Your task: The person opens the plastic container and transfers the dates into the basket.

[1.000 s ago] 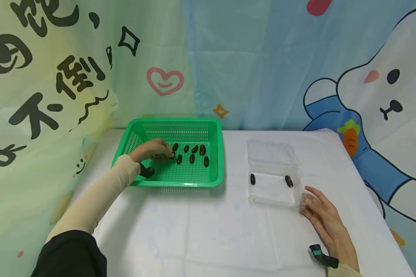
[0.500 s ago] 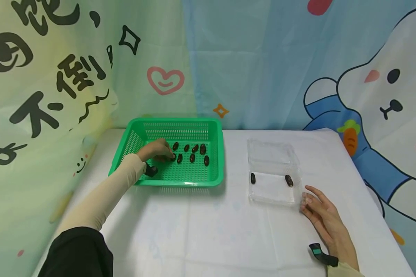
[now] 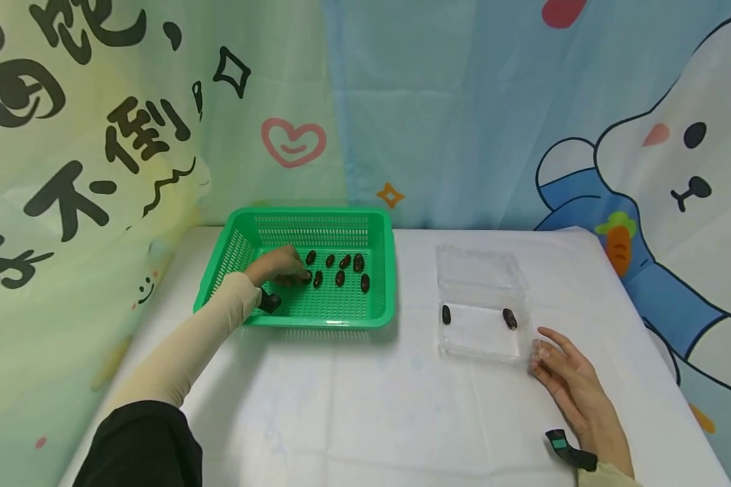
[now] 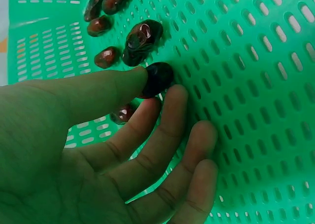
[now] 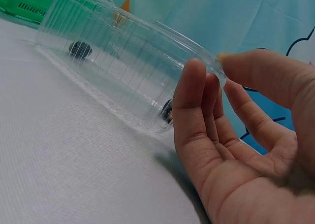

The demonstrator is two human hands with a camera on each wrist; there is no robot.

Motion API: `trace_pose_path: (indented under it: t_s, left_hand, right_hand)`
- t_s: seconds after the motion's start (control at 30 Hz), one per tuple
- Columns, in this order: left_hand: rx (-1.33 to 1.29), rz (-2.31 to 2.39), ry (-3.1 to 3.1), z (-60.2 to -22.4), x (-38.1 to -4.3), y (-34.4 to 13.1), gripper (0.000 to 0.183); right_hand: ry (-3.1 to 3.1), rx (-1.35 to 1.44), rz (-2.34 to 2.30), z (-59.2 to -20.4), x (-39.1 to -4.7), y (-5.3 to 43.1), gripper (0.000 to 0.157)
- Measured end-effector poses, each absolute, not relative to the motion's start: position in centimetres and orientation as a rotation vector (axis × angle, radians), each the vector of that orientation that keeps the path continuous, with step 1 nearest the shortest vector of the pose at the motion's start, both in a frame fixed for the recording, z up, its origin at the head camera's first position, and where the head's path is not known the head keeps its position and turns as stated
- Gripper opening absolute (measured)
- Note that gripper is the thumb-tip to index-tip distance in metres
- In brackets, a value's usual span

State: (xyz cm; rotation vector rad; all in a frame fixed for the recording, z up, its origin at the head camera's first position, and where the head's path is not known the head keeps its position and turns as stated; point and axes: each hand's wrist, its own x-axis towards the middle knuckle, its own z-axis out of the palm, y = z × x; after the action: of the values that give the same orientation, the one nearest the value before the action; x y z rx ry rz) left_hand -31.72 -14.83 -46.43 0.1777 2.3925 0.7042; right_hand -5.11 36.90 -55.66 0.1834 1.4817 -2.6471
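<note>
In the head view my left hand [image 3: 280, 264] reaches into a green plastic basket [image 3: 388, 270]. The left wrist view shows its thumb and fingertips pinching a dark, glossy date [image 4: 160, 79] close to the basket's perforated floor. Several other wrinkled brown dates lie spread to the right of that hand, one of them a larger date [image 4: 142, 42] beside the thumb. My right hand [image 3: 575, 392] pinches the rim of a clear plastic box [image 5: 110, 81] at its near right corner. Inside the box are two dates, a left one [image 3: 446, 314] and a right one [image 3: 510, 318].
The clear box's hinged lid [image 3: 478, 269] lies folded back behind it. Both containers stand on a white cloth-covered table [image 3: 353, 399], with a gap between them. A printed curtain [image 3: 432, 122] hangs behind and along the left side.
My left wrist and forearm have shifted slightly to the right while the fingers stay at the same date in the basket. The right hand and the box have not visibly moved.
</note>
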Motion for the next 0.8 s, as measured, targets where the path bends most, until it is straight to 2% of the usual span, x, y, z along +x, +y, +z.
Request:
trace_pose_path:
  t_s: [0.43,0.8]
  left_hand:
    - [0.224,0.702,2.421,-45.3,-31.3,-15.3,0.025]
    - [0.365,0.682,2.623,-42.4,-30.5,-14.7,0.022]
  right_hand:
    - [1.493,0.143,-2.641,-55.8,-5.1,37.0,0.046]
    - [1.468,0.189,-2.654,-55.7,-5.1,37.0,0.045]
